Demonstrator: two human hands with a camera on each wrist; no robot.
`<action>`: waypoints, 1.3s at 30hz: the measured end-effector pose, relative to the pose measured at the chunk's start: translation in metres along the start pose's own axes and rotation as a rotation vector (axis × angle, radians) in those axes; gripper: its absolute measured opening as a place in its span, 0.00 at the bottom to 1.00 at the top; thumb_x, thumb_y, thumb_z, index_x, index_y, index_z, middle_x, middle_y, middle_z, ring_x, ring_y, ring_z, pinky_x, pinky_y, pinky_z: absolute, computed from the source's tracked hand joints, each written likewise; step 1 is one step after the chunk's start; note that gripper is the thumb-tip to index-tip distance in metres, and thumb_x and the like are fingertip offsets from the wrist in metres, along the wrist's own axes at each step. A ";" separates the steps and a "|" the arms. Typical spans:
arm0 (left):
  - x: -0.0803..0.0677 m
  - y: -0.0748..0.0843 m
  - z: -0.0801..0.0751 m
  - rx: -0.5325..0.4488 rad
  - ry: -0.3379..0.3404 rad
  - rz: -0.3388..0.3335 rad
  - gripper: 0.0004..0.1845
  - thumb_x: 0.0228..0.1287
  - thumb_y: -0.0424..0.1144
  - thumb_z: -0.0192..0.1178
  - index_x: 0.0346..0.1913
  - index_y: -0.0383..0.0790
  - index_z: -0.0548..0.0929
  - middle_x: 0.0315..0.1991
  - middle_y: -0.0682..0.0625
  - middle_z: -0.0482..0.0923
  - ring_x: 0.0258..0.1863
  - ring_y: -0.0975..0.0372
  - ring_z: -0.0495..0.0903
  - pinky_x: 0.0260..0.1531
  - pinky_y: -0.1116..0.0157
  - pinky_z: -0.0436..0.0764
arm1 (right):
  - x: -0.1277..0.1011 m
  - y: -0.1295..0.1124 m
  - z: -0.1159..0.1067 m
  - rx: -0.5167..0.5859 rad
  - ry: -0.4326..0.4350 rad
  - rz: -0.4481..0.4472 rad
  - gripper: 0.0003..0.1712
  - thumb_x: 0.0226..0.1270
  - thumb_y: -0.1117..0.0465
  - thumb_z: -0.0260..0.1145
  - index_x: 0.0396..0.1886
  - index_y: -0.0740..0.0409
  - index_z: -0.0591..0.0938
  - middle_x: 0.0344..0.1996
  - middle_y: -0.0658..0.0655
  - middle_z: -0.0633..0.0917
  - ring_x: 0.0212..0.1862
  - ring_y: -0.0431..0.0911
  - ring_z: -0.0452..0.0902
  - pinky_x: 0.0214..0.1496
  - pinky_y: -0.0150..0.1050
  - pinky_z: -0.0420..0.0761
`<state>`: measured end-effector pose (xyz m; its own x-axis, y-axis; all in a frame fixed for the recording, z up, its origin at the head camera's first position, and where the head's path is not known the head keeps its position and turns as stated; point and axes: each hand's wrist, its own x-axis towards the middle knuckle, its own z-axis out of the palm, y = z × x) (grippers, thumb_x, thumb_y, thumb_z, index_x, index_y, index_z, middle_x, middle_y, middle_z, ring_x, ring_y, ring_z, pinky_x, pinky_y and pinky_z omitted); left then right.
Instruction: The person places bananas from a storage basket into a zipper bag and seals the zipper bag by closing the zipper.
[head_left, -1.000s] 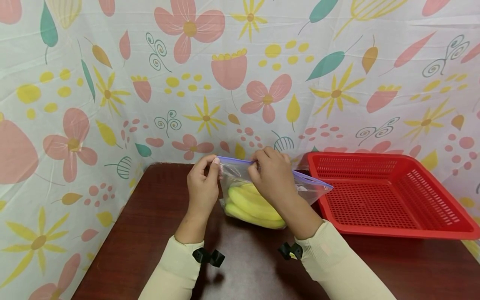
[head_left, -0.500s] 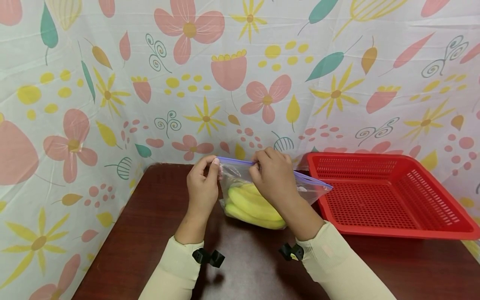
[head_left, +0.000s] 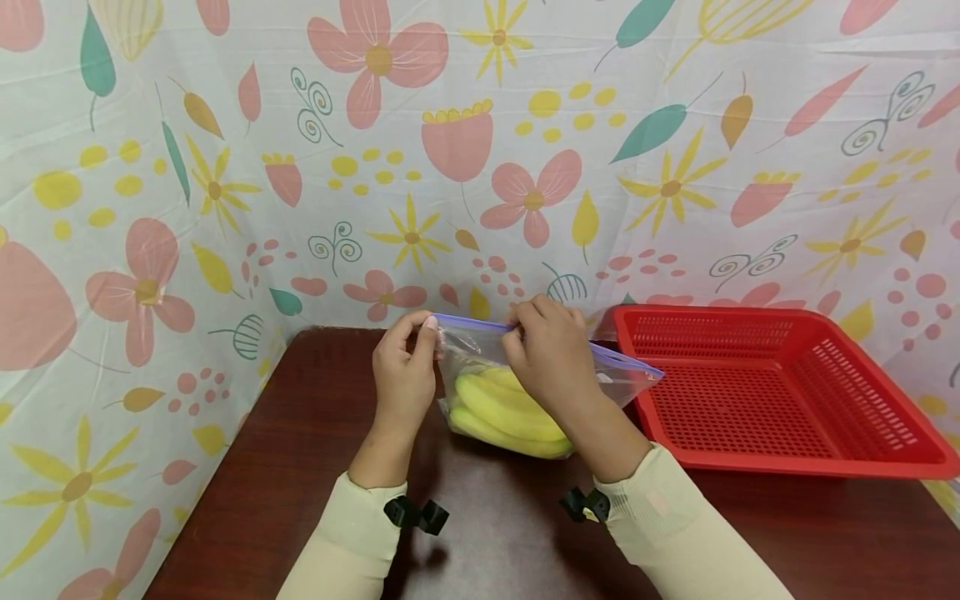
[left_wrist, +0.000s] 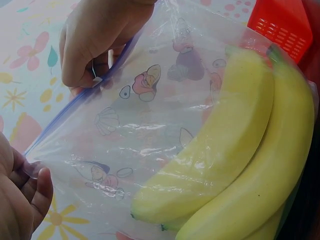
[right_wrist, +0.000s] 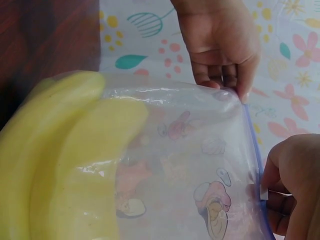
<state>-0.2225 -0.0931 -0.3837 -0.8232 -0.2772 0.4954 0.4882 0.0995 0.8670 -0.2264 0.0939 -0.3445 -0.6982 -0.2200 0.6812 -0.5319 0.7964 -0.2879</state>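
Observation:
A clear zip bag [head_left: 480, 350] printed with small cartoon figures stands on the dark wooden table [head_left: 285, 467], with a bunch of yellow bananas [head_left: 502, 410] inside. My left hand [head_left: 405, 375] pinches the left corner of the bag's blue zip strip [head_left: 468, 322]. My right hand [head_left: 551, 358] pinches the same strip a little further right, near its middle. In the left wrist view, the bananas [left_wrist: 240, 165] fill the lower right and the right hand [left_wrist: 95, 45] grips the strip above. In the right wrist view, the left hand [right_wrist: 225, 45] holds the bag's [right_wrist: 200, 165] far corner.
A red perforated plastic basket [head_left: 780, 392] sits on the table just right of the bag, almost touching its right end. A flowered cloth [head_left: 225, 167] hangs behind and to the left of the table.
The right hand has slid very slightly rightward along the zip strip. The left hand and the bag have stayed put.

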 end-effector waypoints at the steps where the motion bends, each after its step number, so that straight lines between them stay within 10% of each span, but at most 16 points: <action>1: 0.000 0.000 0.000 0.001 0.000 -0.001 0.10 0.74 0.39 0.59 0.41 0.35 0.85 0.29 0.40 0.78 0.25 0.62 0.77 0.27 0.70 0.81 | 0.000 0.000 0.000 -0.001 0.000 0.000 0.08 0.59 0.68 0.58 0.31 0.58 0.84 0.31 0.56 0.83 0.39 0.53 0.80 0.49 0.54 0.73; 39: 0.000 0.004 0.000 -0.032 0.000 -0.033 0.11 0.74 0.38 0.59 0.42 0.32 0.84 0.31 0.36 0.77 0.26 0.60 0.76 0.29 0.70 0.81 | -0.001 0.005 -0.008 0.004 -0.052 0.043 0.11 0.64 0.66 0.57 0.34 0.58 0.86 0.35 0.57 0.84 0.43 0.54 0.81 0.57 0.55 0.74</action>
<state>-0.2202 -0.0928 -0.3804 -0.8391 -0.2799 0.4664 0.4696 0.0599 0.8808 -0.2244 0.1025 -0.3409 -0.7443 -0.2148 0.6323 -0.5030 0.8032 -0.3192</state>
